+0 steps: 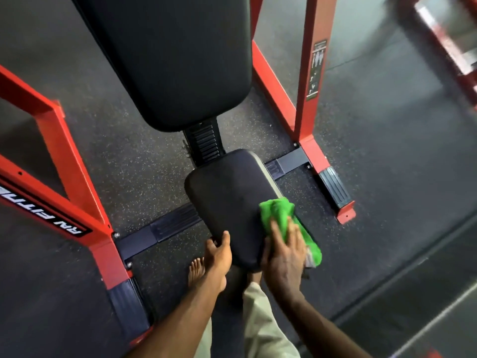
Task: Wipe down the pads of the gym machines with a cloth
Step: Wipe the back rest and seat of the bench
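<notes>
A black seat pad (229, 202) sits low in the middle, with a long black back pad (175, 60) rising behind it. My right hand (284, 251) presses a bright green cloth (280, 217) flat against the seat pad's right edge, fingers stretched over it. The cloth bunches above my fingers and hangs down past the pad's side. My left hand (219, 254) grips the seat pad's near left edge, thumb on top and fingers curled under it.
The red steel frame (64, 156) of the machine stands to the left, and a red upright (309, 73) to the right, joined by a dark floor bar (165, 226). Speckled rubber flooring lies all round. My bare foot (196, 270) stands under the seat.
</notes>
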`<control>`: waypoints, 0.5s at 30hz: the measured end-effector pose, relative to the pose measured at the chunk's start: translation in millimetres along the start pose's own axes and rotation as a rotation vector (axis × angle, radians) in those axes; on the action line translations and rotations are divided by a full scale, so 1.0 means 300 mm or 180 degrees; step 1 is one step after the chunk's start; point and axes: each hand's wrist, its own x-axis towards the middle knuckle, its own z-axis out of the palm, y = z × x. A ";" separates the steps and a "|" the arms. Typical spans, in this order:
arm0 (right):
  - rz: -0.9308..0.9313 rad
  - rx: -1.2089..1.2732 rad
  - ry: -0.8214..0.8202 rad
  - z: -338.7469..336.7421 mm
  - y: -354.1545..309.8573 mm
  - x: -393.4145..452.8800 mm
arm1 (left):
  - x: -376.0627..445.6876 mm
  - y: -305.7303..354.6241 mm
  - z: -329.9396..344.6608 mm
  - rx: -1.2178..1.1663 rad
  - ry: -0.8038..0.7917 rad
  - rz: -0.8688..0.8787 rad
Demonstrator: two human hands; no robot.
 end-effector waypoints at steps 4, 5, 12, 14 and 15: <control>-0.1690 -0.0236 -0.0503 -0.014 0.073 -0.061 | -0.028 0.004 -0.016 -0.0224 -0.0171 -0.0099; -0.1023 -0.0006 -0.0312 -0.012 0.085 -0.070 | -0.038 0.000 -0.014 -0.0296 -0.0245 -0.0131; -0.0646 0.0529 -0.0719 -0.032 -0.019 -0.177 | -0.089 -0.032 -0.017 -0.0404 -0.0507 -0.0341; 0.0514 0.1284 -0.0648 -0.092 -0.053 -0.107 | -0.117 -0.002 -0.026 -0.0305 -0.0567 -0.0215; 0.0871 0.1525 -0.0669 -0.141 -0.090 -0.070 | -0.147 0.033 -0.035 -0.0200 -0.0553 -0.0063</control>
